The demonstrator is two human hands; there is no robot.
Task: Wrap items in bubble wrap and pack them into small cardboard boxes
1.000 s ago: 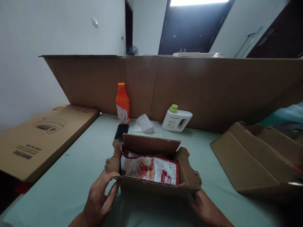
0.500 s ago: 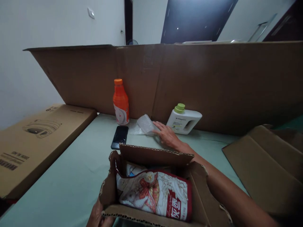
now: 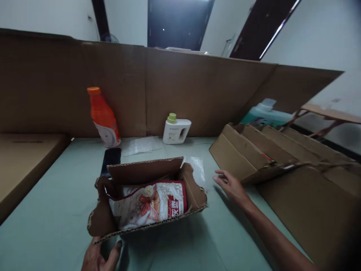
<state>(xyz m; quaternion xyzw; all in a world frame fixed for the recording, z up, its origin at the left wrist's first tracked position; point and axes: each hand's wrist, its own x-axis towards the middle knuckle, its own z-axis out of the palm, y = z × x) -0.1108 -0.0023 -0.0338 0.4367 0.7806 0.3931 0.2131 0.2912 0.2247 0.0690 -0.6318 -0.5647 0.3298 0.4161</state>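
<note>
An open cardboard box (image 3: 145, 169) is in front of me, with ragged cut edges. Inside it lies a white and dark-red printed pouch (image 3: 162, 201). My left hand (image 3: 100, 258) is at the box's near left corner, fingers partly hidden behind the cardboard and thumb outside, gripping it. To the right of the box, my right hand (image 3: 229, 186) hovers over the table with its fingers apart and nothing in them. A clear plastic piece (image 3: 199, 167) lies between that hand and the box. Flat bubble wrap (image 3: 143, 145) rests farther back.
An orange bottle (image 3: 104, 118) and a white green-capped jug (image 3: 176, 131) stand along the tall cardboard panel (image 3: 197, 82). A phone (image 3: 111, 160) lies behind the box. Folded cartons (image 3: 239, 150) are on the right, with a teal bottle (image 3: 262, 114) behind. A flat carton (image 3: 28, 158) lies left.
My right hand has left the bubble wrap and moved right and nearer; the wrap now lies flatter. The view has turned right, bringing the cartons and teal bottle into sight.
</note>
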